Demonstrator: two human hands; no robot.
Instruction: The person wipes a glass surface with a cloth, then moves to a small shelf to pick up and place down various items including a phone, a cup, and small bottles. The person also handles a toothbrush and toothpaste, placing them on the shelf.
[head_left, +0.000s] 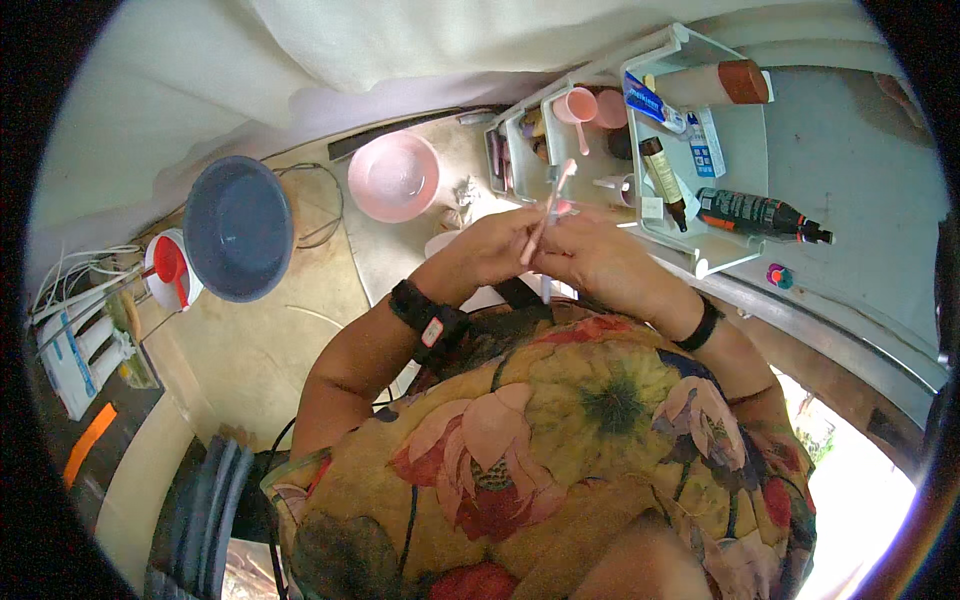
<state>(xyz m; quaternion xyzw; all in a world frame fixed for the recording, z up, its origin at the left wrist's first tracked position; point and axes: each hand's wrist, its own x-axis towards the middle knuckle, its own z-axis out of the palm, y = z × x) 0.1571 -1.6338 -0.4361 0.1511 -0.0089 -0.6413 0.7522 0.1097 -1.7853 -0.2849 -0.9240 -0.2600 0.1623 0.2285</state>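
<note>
My left hand (495, 244) and my right hand (596, 251) meet in front of my chest. A pink toothbrush (550, 214) slants across the gap between them, its head up and to the right. My left fingers are closed about its lower handle. Beside it stands a narrow, clear item (555, 193), too blurred to name. The right hand's fingers are curled close to both things; what they grip is hidden.
A white divided organizer (754, 161) holds a meikleen tube (651, 101), bottles and a pink cup (576, 106). Leftward are a pink basin (394, 176), a grey-blue basin (238, 229), and a red dipper (170, 268) near white cables. A white curtain (360, 52) hangs beyond.
</note>
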